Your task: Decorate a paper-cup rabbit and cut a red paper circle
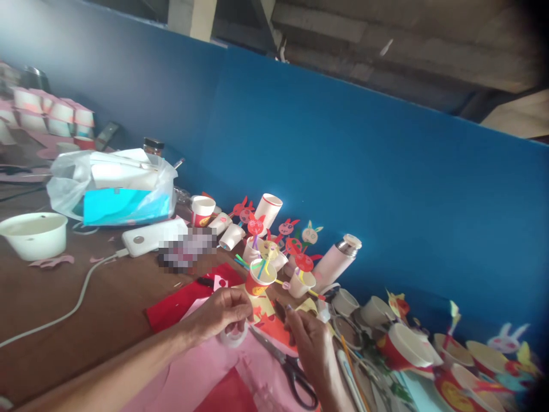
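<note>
My left hand (pixel 231 309) is closed, thumb and fingers pinched together. A clear tape roll (pixel 234 337) shows just under its fingers; whether they grip it, I cannot tell. My right hand (pixel 312 337) is closed too, fingertips pinched near a small dark shape (pixel 281 311) too blurred to name. Black-handled scissors (pixel 281 356) lie between the hands on pink paper (pixel 214 366), blades pointing toward the left hand. Beyond the hands stands a red and white paper cup (pixel 259 280) with a yellow animal-face cutout (pixel 269 250) on a straw.
Behind are more paper cups with red rabbit cutouts (pixel 286 227). A pink thermos (pixel 334 263) leans against the blue partition (pixel 369 171). To the left are a power bank (pixel 150 236) with a white cable, a white bowl (pixel 34 237) and a plastic bag (pixel 71 183). Several decorated cups (pixel 407 346) crowd the right.
</note>
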`<state>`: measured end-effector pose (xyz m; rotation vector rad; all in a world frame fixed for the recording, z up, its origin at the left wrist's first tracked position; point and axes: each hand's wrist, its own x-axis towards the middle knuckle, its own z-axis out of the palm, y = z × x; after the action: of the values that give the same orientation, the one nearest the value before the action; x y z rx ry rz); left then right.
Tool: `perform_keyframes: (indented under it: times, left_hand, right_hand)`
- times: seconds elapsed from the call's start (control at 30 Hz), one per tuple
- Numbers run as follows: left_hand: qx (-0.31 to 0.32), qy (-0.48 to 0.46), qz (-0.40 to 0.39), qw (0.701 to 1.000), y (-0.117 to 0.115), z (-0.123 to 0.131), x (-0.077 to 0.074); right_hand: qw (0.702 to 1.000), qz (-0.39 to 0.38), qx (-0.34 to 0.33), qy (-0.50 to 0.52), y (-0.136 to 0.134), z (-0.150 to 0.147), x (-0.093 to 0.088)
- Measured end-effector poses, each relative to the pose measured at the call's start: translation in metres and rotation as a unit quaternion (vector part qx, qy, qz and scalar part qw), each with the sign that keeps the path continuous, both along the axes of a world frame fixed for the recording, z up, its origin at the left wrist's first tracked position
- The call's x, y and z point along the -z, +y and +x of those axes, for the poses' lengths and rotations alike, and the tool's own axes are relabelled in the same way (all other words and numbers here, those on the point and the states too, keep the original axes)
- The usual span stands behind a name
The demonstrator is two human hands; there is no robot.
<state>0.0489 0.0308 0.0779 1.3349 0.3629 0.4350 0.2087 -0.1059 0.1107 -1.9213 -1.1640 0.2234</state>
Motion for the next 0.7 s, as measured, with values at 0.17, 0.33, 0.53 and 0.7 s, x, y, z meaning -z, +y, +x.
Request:
perform_keyframes:
  times: [0.17, 0.33, 0.53, 0.7]
  left_hand:
    - [0.028, -0.001, 0.016, 0.999, -0.004, 0.000, -0.018]
    - [0.021, 0.007, 0.047, 0.999, 0.002, -0.002, -0.035]
    - [0.020, 0.007, 0.059, 0.998, 0.009, -0.001, -0.031]
    - [0.015, 0.017, 0.073, 0.997, 0.015, 0.002, -0.030]
  right_hand:
    - [0.991, 0.024, -0.074, 0.111, 0.013, -0.015, -0.012]
    - [0.960, 0.027, -0.163, 0.226, 0.024, -0.023, -0.020]
    - [0.925, 0.069, -0.192, 0.320, 0.026, -0.026, -0.017]
    - [0.937, 0.059, -0.161, 0.303, 0.035, -0.027, -0.019]
